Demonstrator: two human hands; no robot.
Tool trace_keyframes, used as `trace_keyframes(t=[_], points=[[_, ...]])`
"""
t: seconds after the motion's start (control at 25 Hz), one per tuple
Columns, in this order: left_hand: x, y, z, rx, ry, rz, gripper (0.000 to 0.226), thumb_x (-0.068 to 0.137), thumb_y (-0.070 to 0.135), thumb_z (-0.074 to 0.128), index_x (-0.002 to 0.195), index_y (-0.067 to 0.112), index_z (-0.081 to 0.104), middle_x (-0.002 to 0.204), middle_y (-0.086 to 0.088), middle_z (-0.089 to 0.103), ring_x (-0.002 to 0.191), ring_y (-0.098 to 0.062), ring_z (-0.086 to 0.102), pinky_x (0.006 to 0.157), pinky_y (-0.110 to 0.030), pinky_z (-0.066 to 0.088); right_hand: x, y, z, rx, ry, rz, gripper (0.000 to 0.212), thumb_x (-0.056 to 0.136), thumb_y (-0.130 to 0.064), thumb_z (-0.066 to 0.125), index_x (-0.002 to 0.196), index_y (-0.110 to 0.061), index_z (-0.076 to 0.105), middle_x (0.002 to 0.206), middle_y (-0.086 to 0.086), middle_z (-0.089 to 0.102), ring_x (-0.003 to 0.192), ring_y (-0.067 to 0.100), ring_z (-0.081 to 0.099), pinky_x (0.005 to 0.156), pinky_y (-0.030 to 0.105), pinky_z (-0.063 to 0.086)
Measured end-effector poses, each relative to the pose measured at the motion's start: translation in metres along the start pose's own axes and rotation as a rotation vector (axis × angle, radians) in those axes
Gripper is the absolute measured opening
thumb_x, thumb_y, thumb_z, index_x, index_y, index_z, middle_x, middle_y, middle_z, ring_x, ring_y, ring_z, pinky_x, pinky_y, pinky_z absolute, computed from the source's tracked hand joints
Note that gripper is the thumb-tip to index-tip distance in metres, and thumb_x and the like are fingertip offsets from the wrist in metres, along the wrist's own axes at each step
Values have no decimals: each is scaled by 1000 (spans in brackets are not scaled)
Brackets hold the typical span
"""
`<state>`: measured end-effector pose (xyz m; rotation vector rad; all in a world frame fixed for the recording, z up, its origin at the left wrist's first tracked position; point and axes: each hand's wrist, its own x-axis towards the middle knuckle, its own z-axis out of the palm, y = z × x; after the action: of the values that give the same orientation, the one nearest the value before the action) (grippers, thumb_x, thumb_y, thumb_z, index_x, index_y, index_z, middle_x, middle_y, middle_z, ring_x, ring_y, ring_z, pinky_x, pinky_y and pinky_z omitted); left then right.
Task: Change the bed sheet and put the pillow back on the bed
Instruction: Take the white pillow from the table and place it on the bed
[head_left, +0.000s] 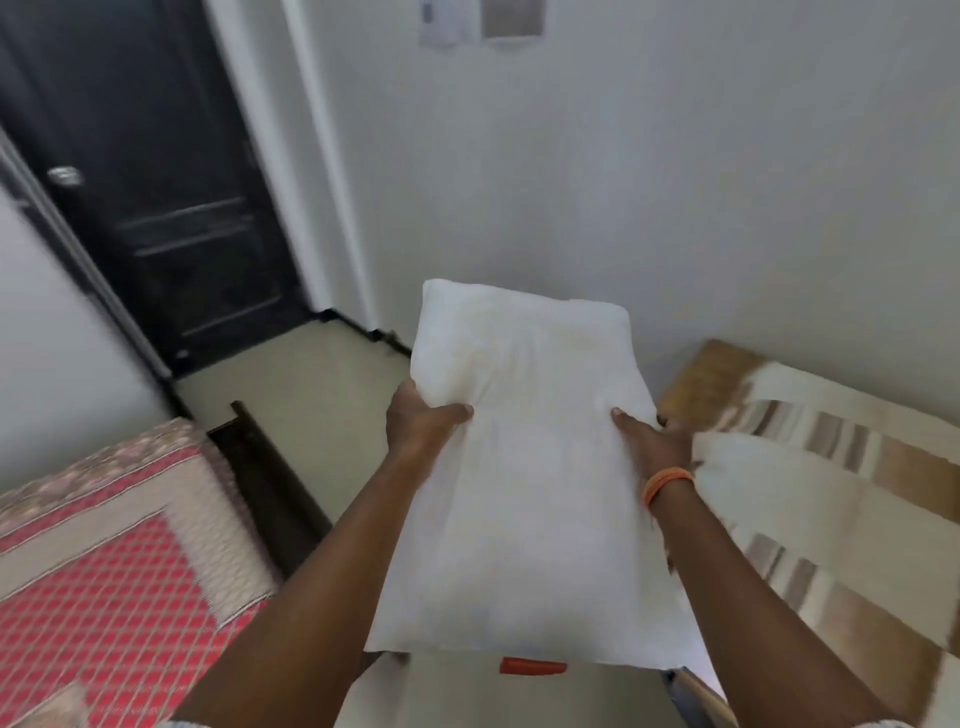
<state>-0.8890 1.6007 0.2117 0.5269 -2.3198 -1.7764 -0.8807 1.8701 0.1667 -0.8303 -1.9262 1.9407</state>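
Plain white walls (675, 182) close off the room ahead of us, with a dark door (156, 218) at ten o'clock. We hold the white pillow (524, 467) in mid-air at the centre: our left hand (421, 421) grips its left edge, thumb pressed into the fabric, and our right hand (652, 439) clamps the right edge. At eight o'clock lies a bed under a red patterned sheet (119, 597); at three o'clock, a beige striped sheet (831, 493) covers another surface.

We judge the soft filling could sag out of our grip if either hand loosens, dropping the pillow onto the floor (291, 379). Motion blur smears both sheets. Our fingers beneath the pillow are hidden, and a small red object (532, 666) under its near edge stays unidentifiable.
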Motion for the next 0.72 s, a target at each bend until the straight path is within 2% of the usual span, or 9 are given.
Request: trace_keyframes(t=[0.12, 0.16, 0.28, 0.36, 0.48, 0.52, 0.64, 0.72], points=[[-13, -31, -112, 57, 159, -19, 69, 56, 27, 86, 116, 14, 53, 110, -1, 60, 100, -25, 58, 88, -45, 54, -65, 18, 84, 15, -218, 18, 67, 74, -25, 84, 129, -4, 53, 119, 2, 59, 98, 21, 59, 83, 29, 46], [-24, -42, -156, 64, 225, -36, 72, 53, 29, 85, 116, 13, 54, 111, -3, 60, 101, -26, 58, 89, -46, 53, -95, 26, 112, 10, -314, 38, 64, 71, -26, 85, 125, -5, 56, 119, 1, 61, 97, 22, 61, 83, 29, 48], [-67, -84, -289, 61, 442, -75, 80, 42, 35, 79, 116, 13, 58, 114, -5, 64, 103, -27, 61, 88, -46, 53, -189, 59, 197, -15, -574, 109, 85, 47, -43, 88, 119, -6, 63, 110, 8, 71, 93, 25, 71, 85, 37, 58], [-106, -113, -370, 71, 543, -108, 83, 42, 35, 78, 119, 11, 57, 117, -6, 64, 105, -27, 61, 89, -45, 52, -263, 79, 244, -56, -700, 133, 92, 44, -45, 89, 122, -5, 62, 111, 9, 70, 95, 27, 70, 89, 42, 57], [-166, -152, -479, 84, 678, -148, 86, 43, 36, 77, 122, 11, 56, 119, -7, 62, 110, -28, 59, 90, -42, 50, -386, 103, 294, -76, -849, 191, 59, 63, -25, 88, 109, 1, 65, 103, 13, 71, 81, 26, 69, 77, 34, 58], [-187, -164, -514, 91, 723, -160, 86, 46, 36, 80, 124, 11, 55, 122, -6, 61, 113, -28, 58, 92, -39, 49, -426, 117, 309, -107, -914, 204, 54, 66, -22, 88, 108, 1, 64, 101, 12, 71, 80, 25, 68, 76, 34, 57], [-240, -201, -615, 140, 836, -234, 78, 66, 20, 87, 133, 9, 49, 128, -6, 55, 120, -26, 52, 88, -31, 41, -546, 152, 350, -152, -1055, 240, 52, 62, -20, 88, 106, -4, 65, 97, 11, 72, 83, 30, 69, 84, 45, 56], [-269, -224, -674, 141, 902, -258, 73, 70, 15, 85, 133, 9, 48, 119, -1, 51, 116, -22, 52, 84, -30, 41, -613, 169, 376, -190, -1120, 266, 45, 68, -13, 84, 108, 0, 66, 98, 15, 72, 79, 30, 69, 77, 43, 57]])
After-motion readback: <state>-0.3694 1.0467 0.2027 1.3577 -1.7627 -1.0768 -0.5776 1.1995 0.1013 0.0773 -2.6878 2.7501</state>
